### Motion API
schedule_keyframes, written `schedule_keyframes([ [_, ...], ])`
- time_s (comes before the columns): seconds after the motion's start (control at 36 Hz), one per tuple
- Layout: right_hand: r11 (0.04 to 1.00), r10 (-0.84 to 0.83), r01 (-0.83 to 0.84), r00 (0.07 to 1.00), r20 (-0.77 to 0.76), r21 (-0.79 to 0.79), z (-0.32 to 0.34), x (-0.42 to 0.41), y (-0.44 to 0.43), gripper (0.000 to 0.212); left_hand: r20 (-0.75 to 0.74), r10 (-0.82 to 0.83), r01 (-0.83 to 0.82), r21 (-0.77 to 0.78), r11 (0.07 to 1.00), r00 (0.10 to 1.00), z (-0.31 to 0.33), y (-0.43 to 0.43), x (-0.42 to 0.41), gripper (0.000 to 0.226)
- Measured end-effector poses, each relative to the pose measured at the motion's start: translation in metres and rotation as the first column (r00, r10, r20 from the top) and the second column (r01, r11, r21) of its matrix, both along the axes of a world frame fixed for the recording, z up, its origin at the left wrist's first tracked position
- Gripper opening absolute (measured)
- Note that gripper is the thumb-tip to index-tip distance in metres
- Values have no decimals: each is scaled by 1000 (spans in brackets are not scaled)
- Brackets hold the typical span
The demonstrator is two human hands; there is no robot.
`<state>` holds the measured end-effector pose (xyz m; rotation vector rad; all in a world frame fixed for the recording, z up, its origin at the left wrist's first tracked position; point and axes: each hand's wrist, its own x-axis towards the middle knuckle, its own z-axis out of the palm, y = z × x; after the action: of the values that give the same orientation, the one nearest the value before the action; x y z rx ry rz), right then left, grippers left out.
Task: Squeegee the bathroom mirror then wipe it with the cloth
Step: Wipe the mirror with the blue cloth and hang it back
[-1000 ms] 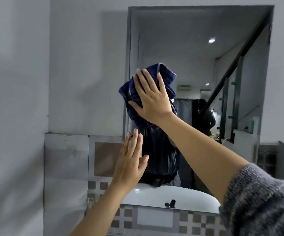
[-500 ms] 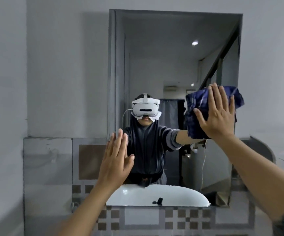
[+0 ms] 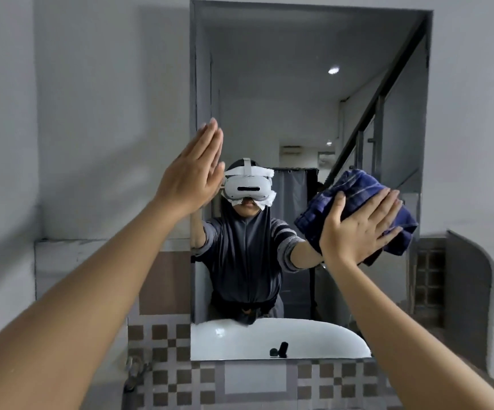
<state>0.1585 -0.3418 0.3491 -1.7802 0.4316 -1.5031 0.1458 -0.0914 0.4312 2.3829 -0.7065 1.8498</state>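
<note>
Head view: right hand (image 3: pixel 358 229), fingers straight and spread, presses the bunched blue cloth (image 3: pixel 355 190) flat against the mirror (image 3: pixel 299 84) at its right side, about mid-height. Left hand (image 3: pixel 192 179), fingers straight and held together, is raised at the mirror's left edge. White basin (image 3: pixel 240 341) shows reflected along the mirror's bottom edge, with a dark tap fitting (image 3: pixel 280 349) standing in that reflection; basin contents cannot be told.

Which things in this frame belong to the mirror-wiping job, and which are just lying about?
Job: mirror, blue cloth, right hand pressing it, left hand at the mirror's left edge.
Lying about: reflected white basin, checkered tiles.
</note>
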Motion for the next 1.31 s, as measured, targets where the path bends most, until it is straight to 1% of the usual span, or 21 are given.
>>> schedule_keyframes([
  [0.08, 998, 8, -7, 1000, 13, -58, -1, -2, 27, 78, -1, 6, -6, 18, 1000, 1000, 13, 7, -1, 57],
  [0.19, 971, 18, -7, 999, 46, -238, 3, -6, 68, 77, -8, -26, 27, 44, 999, 1000, 16, 10, -4, 58],
  [0.28, 918, 43, -25, 998, 38, -395, 5, -8, 100, 78, -11, -35, 35, 47, 998, 999, 17, 12, -4, 59],
  [0.33, 849, 68, -53, 998, 10, -526, 2, -11, 119, 79, -17, -40, 41, 45, 998, 999, 19, 13, -3, 59],
  [0.39, 708, 91, -60, 996, 7, -703, -7, -14, 134, 75, -27, -57, 57, 33, 998, 998, 18, 13, -4, 58],
  [0.44, 471, 112, -55, 994, -3, -881, -24, -14, 139, 72, -35, -66, 67, 26, 997, 997, 17, 12, -6, 58],
  [0.5, 231, 115, -43, 993, -17, -972, -42, -12, 129, 71, -46, -55, 55, 18, 998, 997, 14, 9, -7, 58],
  [0.53, 138, 106, -35, 994, -21, -990, -49, -11, 119, 71, -53, -48, 49, 7, 999, 997, 12, 7, -8, 58],
  [0.58, 9, 74, -12, 997, -11, -1000, -58, -9, 89, 71, -57, -44, 43, -27, 999, 997, 6, 3, -7, 58],
  [0.64, -53, 40, 11, 999, 9, -999, -61, -8, 54, 72, -53, -46, 43, -55, 998, 998, 0, -1, -5, 57],
  [0.67, -51, 24, 21, 1000, 20, -998, -61, -8, 35, 73, -49, -45, 42, -66, 997, 998, -4, -3, -5, 57],
  [0.72, 29, -6, 42, 999, 41, -999, -60, -8, 0, 74, -41, -45, 41, -89, 995, 998, -10, -8, -3, 58],
  [0.78, 195, -60, 64, 997, 53, -979, -60, -8, -31, 75, -34, -44, 40, -116, 992, 998, -17, -13, 0, 58],
  [0.83, 421, -124, 61, 992, 10, -905, -63, -7, -57, 76, -28, -48, 44, -138, 989, 998, -23, -18, 2, 59],
  [0.86, 558, -130, 50, 991, -29, -828, -67, -7, -66, 77, -30, -51, 46, -150, 988, 998, -26, -21, 3, 59],
  [0.92, 819, -75, 12, 993, -86, -574, -77, -7, -70, 78, -36, -57, 50, -171, 984, 998, -31, -26, 4, 59],
  [0.97, 957, -13, -15, 995, -97, -288, -87, -8, -56, 79, -30, -64, 58, -185, 981, 997, -35, -31, 7, 58],
  [1.06, 999, 16, -19, 995, -99, -27, -100, -12, -19, 81, -14, -65, 61, -208, 976, 998, -41, -35, 13, 58],
  [1.14, 997, 73, -72, 993, -96, 9, -114, -14, 24, 81, -1, -71, 69, -220, 973, 997, -47, -36, 15, 54],
  [1.22, 987, 110, -121, 988, -110, -105, -120, -17, 67, 82, 8, -90, 89, -210, 974, 996, -52, -36, 11, 54],
  [1.31, 910, 130, -177, 981, -146, -375, -125, -22, 104, 79, 2, -95, 94, -179, 979, 995, -60, -33, 9, 54],
])
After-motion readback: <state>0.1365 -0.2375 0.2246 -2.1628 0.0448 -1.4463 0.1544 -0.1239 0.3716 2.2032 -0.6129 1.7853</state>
